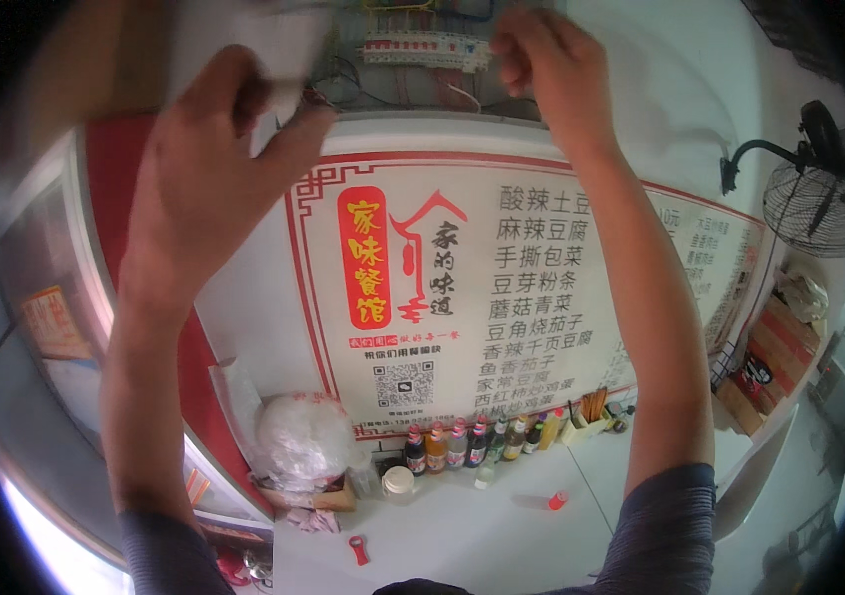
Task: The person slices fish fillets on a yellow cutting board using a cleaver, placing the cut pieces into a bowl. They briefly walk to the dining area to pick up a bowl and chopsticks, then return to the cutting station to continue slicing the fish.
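Both arms reach up to an electrical distribution box set in the wall, where a row of circuit breakers and loose wires show. My left hand is raised at the box's left side, thumb and fingers curved around a blurred whitish piece; whether it grips this piece is unclear. A pale blurred panel lies behind its fingers. To the right of the breakers is my right hand, its fingers bent near their right end; what lies between the fingertips is too blurred to tell. A white wire hangs below the breakers.
Below the box hangs a large printed menu board. Bottles, a lidded jar, a chopstick holder and a bag of plastic stand along the white table. A red bottle opener lies there. A wall fan juts out right.
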`<state>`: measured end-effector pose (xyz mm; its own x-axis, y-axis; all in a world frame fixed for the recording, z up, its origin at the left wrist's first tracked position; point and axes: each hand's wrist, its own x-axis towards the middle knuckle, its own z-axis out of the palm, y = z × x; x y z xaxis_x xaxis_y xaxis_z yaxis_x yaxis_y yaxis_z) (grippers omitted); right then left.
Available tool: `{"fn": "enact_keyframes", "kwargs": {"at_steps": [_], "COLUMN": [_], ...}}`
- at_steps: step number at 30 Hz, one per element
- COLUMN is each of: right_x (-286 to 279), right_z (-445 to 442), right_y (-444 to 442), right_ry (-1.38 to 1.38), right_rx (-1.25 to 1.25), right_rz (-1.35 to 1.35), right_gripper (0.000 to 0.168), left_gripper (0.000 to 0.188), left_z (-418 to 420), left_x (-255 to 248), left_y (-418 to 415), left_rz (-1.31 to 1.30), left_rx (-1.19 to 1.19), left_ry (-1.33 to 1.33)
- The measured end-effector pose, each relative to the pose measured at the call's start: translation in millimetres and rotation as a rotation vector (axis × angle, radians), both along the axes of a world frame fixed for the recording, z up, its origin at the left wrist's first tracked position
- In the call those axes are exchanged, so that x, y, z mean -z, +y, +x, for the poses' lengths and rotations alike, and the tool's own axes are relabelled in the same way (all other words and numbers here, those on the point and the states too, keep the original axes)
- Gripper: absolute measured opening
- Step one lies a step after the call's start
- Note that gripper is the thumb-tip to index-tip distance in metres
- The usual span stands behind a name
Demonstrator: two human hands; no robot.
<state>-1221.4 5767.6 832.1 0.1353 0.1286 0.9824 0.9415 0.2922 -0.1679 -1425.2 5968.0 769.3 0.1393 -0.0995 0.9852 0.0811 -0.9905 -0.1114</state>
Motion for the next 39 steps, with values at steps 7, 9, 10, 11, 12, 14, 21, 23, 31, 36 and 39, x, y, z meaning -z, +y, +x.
{"fn": "enact_keyframes", "kwargs": {"at_steps": [7,9,10,11,12,14,21,23,31,36,39], "right_x": [-41.7,-65.1,-79.0,-85.8,-104.4,-109.8,-68.3,-36.6,320.6,558.0,744.7], "right_z": [216.5,265.4,283.5,291.5,283.4,296.2,289.7,261.1,48.2,-25.5,-114.2], "right_y": [53.0,77.1,83.0,89.1,93.4,109.0,90.3,78.9,-4.7,-86.1,-182.0], "right_ry": [-0.326,-0.399,-0.326,-0.306,-0.271,-0.296,-0.398,-0.291,0.041,1.053,1.308], "right_rx": [0.825,0.927,0.987,1.033,1.025,1.123,1.145,0.823,0.018,-0.135,0.319], "right_rz": [-0.087,-0.076,-0.17,-0.242,-0.256,-0.308,-0.084,0.007,-0.548,-0.548,-0.438], "right_gripper": [0.034,0.042,0.045,0.044,0.043,0.037,0.016,0.015,0.028,0.017,0.014], "left_gripper": [0.025,0.024,0.029,0.035,0.043,0.045,0.02,0.02,0.03,0.029,0.026], "left_z": [-33.8,-49.6,-55.1,-60.9,-96.4,-105.4,-60.9,-60.7,-30.0,-21.7,-21.6], "left_x": [-4.7,-8.7,-3.8,1.4,-10.6,3.3,7.9,3.8,-4.9,8.4,83.4], "left_y": [74.3,111.5,129.5,147.9,136.3,146.2,135.0,125.3,44.6,-47.1,-69.9], "left_rz": [0.124,0.562,0.66,0.759,0.747,0.646,0.279,0.003,0.117,0.119,-0.01], "left_rx": [-0.342,-0.523,-0.583,-0.641,-0.747,-0.822,-0.581,-0.192,-0.205,-0.168,0.278], "left_ry": [-0.067,-0.147,-0.133,-0.124,-0.056,-0.004,-0.138,-0.151,-0.227,0.096,0.478]}}
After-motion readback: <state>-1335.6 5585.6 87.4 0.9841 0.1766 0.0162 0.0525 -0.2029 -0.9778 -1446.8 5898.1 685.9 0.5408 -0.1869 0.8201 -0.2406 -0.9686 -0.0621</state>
